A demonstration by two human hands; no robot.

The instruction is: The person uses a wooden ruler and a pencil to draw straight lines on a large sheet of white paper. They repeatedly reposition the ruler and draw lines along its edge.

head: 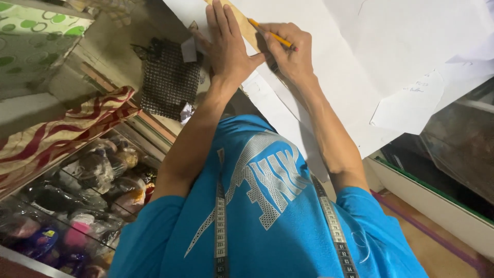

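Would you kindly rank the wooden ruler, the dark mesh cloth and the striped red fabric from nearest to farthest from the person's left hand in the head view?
1. Wooden ruler: directly under the left hand, pressed flat on the white paper.
2. Dark mesh cloth: just beside that hand, on the counter.
3. Striped red fabric: farthest, beyond the cloth at the counter's edge.

The ruler runs off the top edge, partly under the left hand. The right hand hides the pencil's tip. The handwriting on the paper piece is too small to tell.

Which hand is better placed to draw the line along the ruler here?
Probably the right hand: it grips the pencil with its tip by the wooden ruler. The left hand lies flat on the ruler.
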